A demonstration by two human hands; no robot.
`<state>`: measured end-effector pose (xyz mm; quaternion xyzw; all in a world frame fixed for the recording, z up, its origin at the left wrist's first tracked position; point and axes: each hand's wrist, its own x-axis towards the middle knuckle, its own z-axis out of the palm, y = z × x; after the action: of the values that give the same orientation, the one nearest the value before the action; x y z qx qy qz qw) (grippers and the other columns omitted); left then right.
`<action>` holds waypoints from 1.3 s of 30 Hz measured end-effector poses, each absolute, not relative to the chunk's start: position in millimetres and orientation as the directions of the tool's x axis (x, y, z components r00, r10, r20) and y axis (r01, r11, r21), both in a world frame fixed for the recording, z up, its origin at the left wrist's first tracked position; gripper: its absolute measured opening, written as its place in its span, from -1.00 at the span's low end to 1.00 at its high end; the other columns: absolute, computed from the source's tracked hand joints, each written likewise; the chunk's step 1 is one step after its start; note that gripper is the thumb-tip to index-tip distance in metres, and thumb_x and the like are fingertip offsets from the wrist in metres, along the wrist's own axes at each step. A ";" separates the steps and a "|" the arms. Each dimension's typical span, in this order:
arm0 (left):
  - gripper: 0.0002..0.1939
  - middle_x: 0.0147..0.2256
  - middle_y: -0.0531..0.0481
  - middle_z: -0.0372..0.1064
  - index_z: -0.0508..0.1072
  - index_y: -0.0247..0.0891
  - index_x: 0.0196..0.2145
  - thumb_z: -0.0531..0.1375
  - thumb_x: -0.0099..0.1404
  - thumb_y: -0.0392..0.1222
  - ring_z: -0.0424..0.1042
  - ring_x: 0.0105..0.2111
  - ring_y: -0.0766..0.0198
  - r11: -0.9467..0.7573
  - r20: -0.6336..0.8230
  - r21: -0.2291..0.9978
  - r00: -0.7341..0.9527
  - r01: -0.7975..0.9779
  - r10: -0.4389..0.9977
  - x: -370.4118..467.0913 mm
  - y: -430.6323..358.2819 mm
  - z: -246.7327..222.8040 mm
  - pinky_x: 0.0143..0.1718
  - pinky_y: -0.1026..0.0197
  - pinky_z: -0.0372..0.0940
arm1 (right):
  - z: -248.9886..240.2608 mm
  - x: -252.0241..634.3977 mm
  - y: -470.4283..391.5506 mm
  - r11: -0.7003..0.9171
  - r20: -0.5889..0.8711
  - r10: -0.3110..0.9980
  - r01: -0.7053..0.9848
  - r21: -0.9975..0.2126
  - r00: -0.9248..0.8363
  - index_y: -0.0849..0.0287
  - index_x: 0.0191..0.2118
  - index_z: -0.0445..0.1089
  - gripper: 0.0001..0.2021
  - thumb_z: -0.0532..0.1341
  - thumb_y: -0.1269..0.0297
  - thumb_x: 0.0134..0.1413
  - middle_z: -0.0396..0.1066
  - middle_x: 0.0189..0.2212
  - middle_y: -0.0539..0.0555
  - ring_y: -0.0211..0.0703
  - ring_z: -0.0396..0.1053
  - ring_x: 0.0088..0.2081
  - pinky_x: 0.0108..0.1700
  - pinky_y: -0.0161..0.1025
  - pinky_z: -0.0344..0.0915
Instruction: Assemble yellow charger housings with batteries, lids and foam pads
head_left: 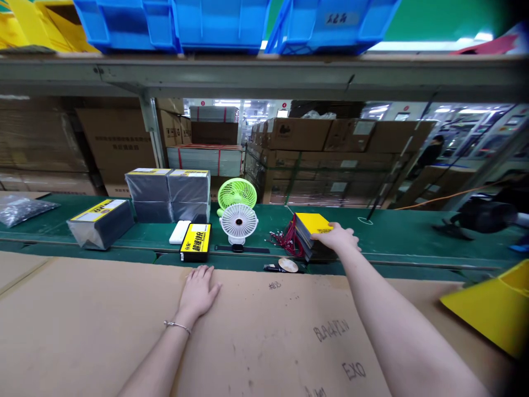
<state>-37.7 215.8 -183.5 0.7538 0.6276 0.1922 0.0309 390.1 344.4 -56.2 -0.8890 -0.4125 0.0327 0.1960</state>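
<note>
My left hand (199, 293) lies flat on the cardboard sheet (264, 331), fingers stretched out and holding nothing. Just beyond its fingertips is a black box with a yellow label (195, 241), with a white rounded device (179, 232) beside it. At the right, my right hand (338, 238) is on a stack of thin yellow-topped boxes (313, 223). Its thumb rests on the top and the fingers curl over the right side, where their tips are partly hidden. A bundle of red cords (291, 238) lies against the stack's left side.
Between the hands stand a white fan (238, 221) and a green fan (243, 190). A black watch strap (243, 249) and a round pale disc (288, 266) lie in front. Wrapped box bundles (169, 196) stand left. Blue bins (223, 25) sit on the overhead shelf; a yellow bin (491, 303) is right.
</note>
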 end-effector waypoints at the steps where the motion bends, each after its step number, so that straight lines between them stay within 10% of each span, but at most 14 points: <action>1: -0.44 0.12 -0.15 0.15 0.18 -0.24 0.12 -0.08 0.25 0.09 0.05 0.14 0.08 -0.210 0.251 0.288 0.138 0.934 0.958 -37.6 215.7 -183.3 0.16 0.00 -0.11 | -54.9 388.7 343.2 -0.583 0.103 0.746 0.720 -0.376 0.658 -0.08 0.11 0.07 -0.04 0.26 -0.29 -0.56 0.02 0.02 0.32 0.41 0.07 0.03 -0.14 0.29 0.14; 12: -0.45 0.11 -0.15 0.17 0.19 -0.25 0.12 -0.07 0.25 0.08 0.07 0.13 0.08 -0.219 0.261 0.312 0.138 0.924 0.955 -37.3 213.0 -180.6 0.16 0.00 -0.12 | -42.8 359.1 317.0 -0.527 0.309 0.758 0.819 -0.228 0.574 0.08 0.16 -0.03 -0.11 0.21 -0.20 -0.33 0.03 0.01 0.35 0.42 0.05 0.03 -0.02 0.40 -0.12; 18: -0.44 0.14 -0.17 0.13 0.19 -0.27 0.12 -0.05 0.25 0.07 0.00 0.18 0.06 -0.219 0.263 0.353 0.128 0.909 0.956 -38.0 212.4 -183.7 0.17 -0.03 -0.13 | -19.5 319.6 277.9 -0.209 0.550 0.833 0.954 0.214 0.059 0.14 0.22 -0.16 -0.27 0.14 0.22 -0.09 -0.13 0.18 0.30 0.22 -0.23 0.20 0.12 0.30 -0.48; 22: -0.44 0.18 -0.16 0.06 0.19 -0.26 0.12 -0.01 0.23 0.05 -0.12 0.23 0.06 -0.220 0.271 0.404 0.113 0.888 0.956 -39.1 209.1 -183.2 0.17 -0.05 -0.14 | 11.2 300.7 247.5 0.018 0.637 0.741 0.953 0.301 -0.215 0.13 0.21 -0.11 -0.35 0.10 0.31 -0.03 -0.19 0.22 0.25 0.19 -0.23 0.22 0.15 0.28 -0.50; 32: -0.52 0.14 -0.12 0.13 0.22 -0.22 0.09 0.04 0.23 -0.06 -0.06 0.21 0.09 -0.270 0.311 0.630 0.082 0.729 0.947 -38.9 182.4 -169.7 0.18 -0.07 -0.08 | 78.8 260.6 110.2 0.333 0.885 0.397 0.937 0.108 -0.244 -0.05 0.24 -0.24 -0.09 0.30 0.17 -0.19 -0.21 0.23 0.13 0.36 -0.07 0.17 0.16 0.28 -0.12; 36: -0.38 0.19 -0.14 0.05 0.14 -0.21 0.14 0.13 0.16 0.02 -0.02 0.20 0.07 -0.318 0.294 0.745 0.139 0.587 0.946 -24.7 143.6 -143.5 0.17 -0.02 -0.02 | 67.7 236.0 67.0 0.593 0.849 0.469 0.799 -0.097 -0.245 -0.07 0.23 -0.23 -0.05 0.33 0.21 -0.27 -0.12 0.21 0.09 0.29 -0.08 0.19 0.19 0.20 -0.03; 39: -0.12 0.21 -0.15 0.00 0.02 -0.16 0.20 0.28 -0.01 0.05 -0.05 0.21 -0.03 -0.313 0.275 0.942 0.263 0.118 0.925 -18.9 100.8 -106.7 0.18 -0.08 -0.05 | 39.6 217.0 44.9 0.704 0.738 0.604 0.634 -0.319 -0.301 -0.03 0.23 -0.21 -0.07 0.31 0.26 -0.27 -0.11 0.22 0.09 0.24 -0.11 0.21 0.23 0.18 -0.07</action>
<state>-18.9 100.8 -106.7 0.6648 0.3923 0.4633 0.4352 217.0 44.9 39.6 -0.3840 -0.8062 -0.0166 0.4497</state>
